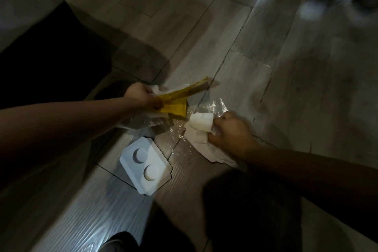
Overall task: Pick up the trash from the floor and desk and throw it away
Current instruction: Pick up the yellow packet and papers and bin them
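My left hand (141, 96) is closed around a bunch of trash just above the floor: a yellow wrapper (180, 100) with white paper and a thin plastic bag (139, 121) hanging below it. My right hand (229, 132) grips white tissue (201, 124) together with clear plastic film (212, 106) that lies spread on the grey wood floor. A white paper sheet (210, 153) lies under that hand. A white moulded tray (146, 166) with two round holes rests flat on the floor, below and between my hands, touched by neither.
A dark piece of furniture (51, 57) fills the left side. Blurred white scraps (311, 11) lie on the floor at the far right. My shoe (118, 241) and dark trouser leg (245, 210) are at the bottom. The scene is dim and motion-blurred.
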### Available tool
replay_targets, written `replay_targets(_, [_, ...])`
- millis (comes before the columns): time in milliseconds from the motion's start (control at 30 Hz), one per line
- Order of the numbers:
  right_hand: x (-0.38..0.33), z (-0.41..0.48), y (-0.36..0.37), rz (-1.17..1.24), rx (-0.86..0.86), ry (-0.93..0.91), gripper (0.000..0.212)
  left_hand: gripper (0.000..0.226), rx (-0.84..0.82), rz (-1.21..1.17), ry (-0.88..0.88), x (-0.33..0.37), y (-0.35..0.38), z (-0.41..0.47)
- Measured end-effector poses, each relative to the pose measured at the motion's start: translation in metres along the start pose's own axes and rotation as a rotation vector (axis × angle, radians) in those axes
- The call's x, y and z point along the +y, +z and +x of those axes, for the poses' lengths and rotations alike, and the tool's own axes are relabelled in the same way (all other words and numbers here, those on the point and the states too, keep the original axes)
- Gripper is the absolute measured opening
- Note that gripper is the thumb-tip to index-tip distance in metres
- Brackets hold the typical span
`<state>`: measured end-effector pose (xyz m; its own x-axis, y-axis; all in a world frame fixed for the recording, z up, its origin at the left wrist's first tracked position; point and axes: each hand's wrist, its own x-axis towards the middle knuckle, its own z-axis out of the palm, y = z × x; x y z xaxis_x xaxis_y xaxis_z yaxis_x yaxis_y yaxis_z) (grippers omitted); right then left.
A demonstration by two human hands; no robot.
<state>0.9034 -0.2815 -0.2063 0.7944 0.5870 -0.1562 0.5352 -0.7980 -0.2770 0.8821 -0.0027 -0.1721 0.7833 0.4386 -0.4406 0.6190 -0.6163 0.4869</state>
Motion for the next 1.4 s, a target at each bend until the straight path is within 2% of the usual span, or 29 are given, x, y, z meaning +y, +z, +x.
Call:
replay_targets(100, [0.002,0.008,-0.013,0.128,-0.046,-0.047,0.026,0.024,0.01,-0.004,0.013,0.003,-0.004,-0.002])
replay_targets(200, [0.004,0.014,-0.023,0.171,-0.06,-0.016,0.046,0.024,0.007,-0.005,0.017,0.004,-0.008,-0.005])
replay_targets(400, [0.007,0.012,-0.047,0.256,0.03,0.023,0.043,0.02,0.018,-0.011,0.045,0.011,-0.014,-0.012])
replay_targets(567, [0.012,0.0,-0.078,0.28,0.055,0.022,0.041,0.016,0.036,-0.108,0.038,0.03,-0.019,-0.025])
replay_targets(700, [0.021,-0.007,-0.119,0.236,0.04,0.014,0.031,0.013,0.064,-0.183,0.041,0.062,-0.032,-0.028])
replay_targets(900, [0.042,0.007,-0.185,0.269,0.101,0.117,0.041,0.016,0.109,-0.374,-0.004,0.128,-0.06,-0.02])
replay_targets(1067, [0.054,0.006,-0.259,0.17,0.127,0.192,0.023,0.014,0.081,-0.369,-0.017,0.192,-0.108,-0.033])
replay_targets(1100, [0.054,0.001,-0.278,0.155,0.085,0.202,0.021,0.013,0.083,-0.377,-0.02,0.205,-0.121,-0.043])
replay_targets(1167, [0.054,-0.016,-0.32,0.189,-0.008,0.258,0.027,0.015,0.055,-0.365,-0.016,0.242,-0.151,-0.067])
replay_targets(1300, [0.048,-0.072,-0.428,0.227,0.167,0.387,0.026,0.018,-0.026,-0.339,0.041,0.331,-0.211,-0.135])
replay_targets(1400, [0.041,-0.114,-0.507,0.127,0.095,0.405,0.028,0.02,-0.087,-0.369,0.069,0.39,-0.243,-0.189])
